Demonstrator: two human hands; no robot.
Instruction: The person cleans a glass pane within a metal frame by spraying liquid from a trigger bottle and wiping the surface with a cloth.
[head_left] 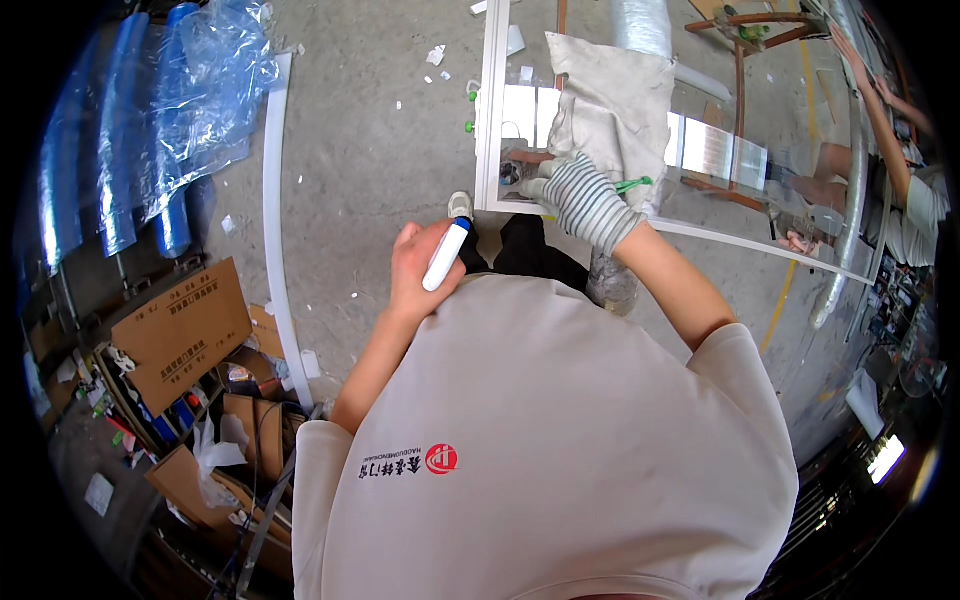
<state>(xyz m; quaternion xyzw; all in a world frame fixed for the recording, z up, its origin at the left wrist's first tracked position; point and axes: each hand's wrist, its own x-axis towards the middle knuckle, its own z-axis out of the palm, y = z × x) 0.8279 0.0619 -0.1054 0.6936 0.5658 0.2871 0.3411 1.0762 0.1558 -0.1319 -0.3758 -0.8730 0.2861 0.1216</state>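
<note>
My bare left hand [412, 268] is closed round a thick white pen-shaped object [444, 262] with a blue end; its exact kind cannot be made out. On my right hand [585, 203] is a grey-and-white striped glove. Its fingers are curled over the near end of a white-framed glass pane [720, 150], beside a grey cloth [612, 95] draped on the glass. What these fingers hold, if anything, is hidden. A small green piece [633, 185] sticks out past the gloved hand.
Blue plastic-wrapped lengths [122, 140] stand at the far left beside a long white strip [276, 200]. Cardboard boxes [185, 335] and scraps crowd the left. A wrapped roll [642, 28] lies beyond the cloth. Another person's arm [878, 120] reaches in at the far right.
</note>
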